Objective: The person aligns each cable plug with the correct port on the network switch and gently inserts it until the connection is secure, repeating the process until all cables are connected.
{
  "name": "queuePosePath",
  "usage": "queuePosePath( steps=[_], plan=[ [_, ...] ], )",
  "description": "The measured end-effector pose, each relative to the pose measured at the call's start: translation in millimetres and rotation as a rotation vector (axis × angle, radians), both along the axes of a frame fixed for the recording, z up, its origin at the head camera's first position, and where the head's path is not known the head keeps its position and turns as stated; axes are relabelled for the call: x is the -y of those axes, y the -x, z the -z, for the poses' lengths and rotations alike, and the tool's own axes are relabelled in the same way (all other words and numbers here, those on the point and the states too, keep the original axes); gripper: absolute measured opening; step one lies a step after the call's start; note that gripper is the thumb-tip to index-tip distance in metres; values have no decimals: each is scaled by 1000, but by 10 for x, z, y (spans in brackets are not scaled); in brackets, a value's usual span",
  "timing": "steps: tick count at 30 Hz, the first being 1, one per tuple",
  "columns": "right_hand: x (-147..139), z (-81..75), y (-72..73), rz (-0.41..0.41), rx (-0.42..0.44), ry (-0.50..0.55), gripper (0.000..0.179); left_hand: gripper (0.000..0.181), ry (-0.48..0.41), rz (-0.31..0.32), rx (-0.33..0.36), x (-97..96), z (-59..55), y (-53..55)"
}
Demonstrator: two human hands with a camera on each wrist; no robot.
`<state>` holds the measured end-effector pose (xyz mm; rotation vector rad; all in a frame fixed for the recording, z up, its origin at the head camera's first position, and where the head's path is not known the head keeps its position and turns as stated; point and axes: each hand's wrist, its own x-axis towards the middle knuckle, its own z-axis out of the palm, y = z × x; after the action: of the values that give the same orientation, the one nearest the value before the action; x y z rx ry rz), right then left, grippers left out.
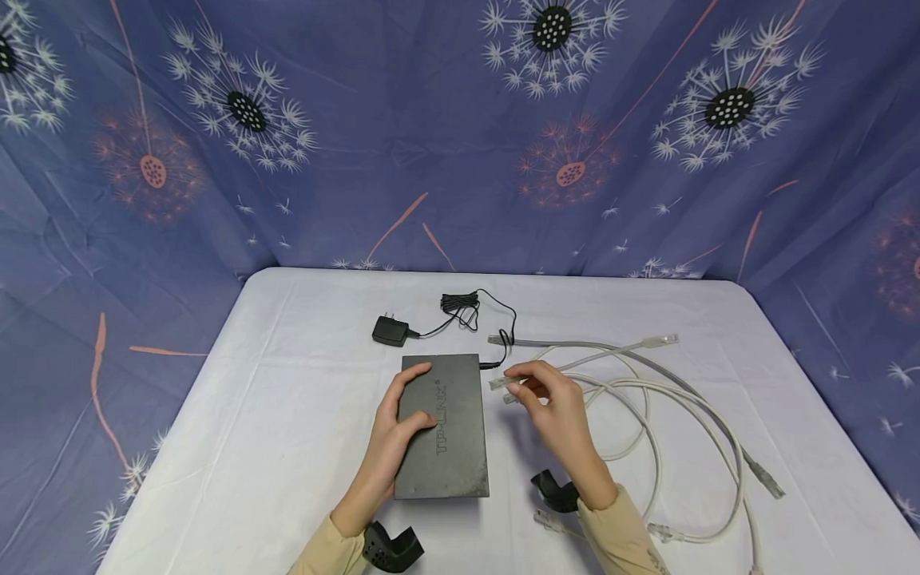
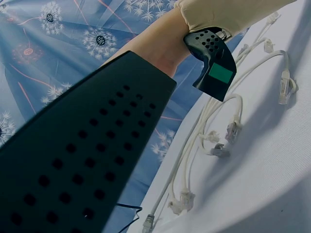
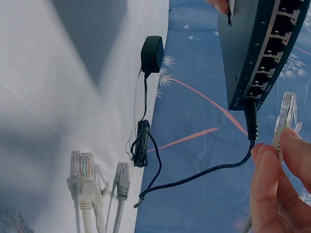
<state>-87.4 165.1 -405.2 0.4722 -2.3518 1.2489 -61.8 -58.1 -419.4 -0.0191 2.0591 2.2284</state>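
Note:
A dark grey TP-LINK network switch (image 1: 460, 471) is gripped along its left side by my left hand (image 1: 384, 447), the thumb lying on its top. The left wrist view shows its perforated side (image 2: 92, 150). My right hand (image 1: 561, 411) pinches a network cable just behind its clear plug (image 3: 287, 107), a short way right of the switch. In the right wrist view the plug points up beside the row of ports (image 3: 267, 63), apart from them. A black power lead's connector (image 3: 250, 119) sits in the switch next to the ports.
The lead runs through a tied bundle (image 1: 460, 303) to a black power adapter (image 1: 390, 331) behind the switch. Several pale network cables (image 1: 650, 435) and a darker grey one (image 1: 690, 387) lie looped on the right of the white-covered table (image 1: 237, 447). A patterned curtain (image 1: 431, 160) hangs behind.

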Motion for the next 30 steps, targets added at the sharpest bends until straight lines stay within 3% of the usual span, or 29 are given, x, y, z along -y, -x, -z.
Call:
queuePosePath(
  steps=[30],
  plan=[
    [105, 10, 31, 132, -146, -180, 15, 65, 2, 18, -12, -33, -48, -7]
  ],
)
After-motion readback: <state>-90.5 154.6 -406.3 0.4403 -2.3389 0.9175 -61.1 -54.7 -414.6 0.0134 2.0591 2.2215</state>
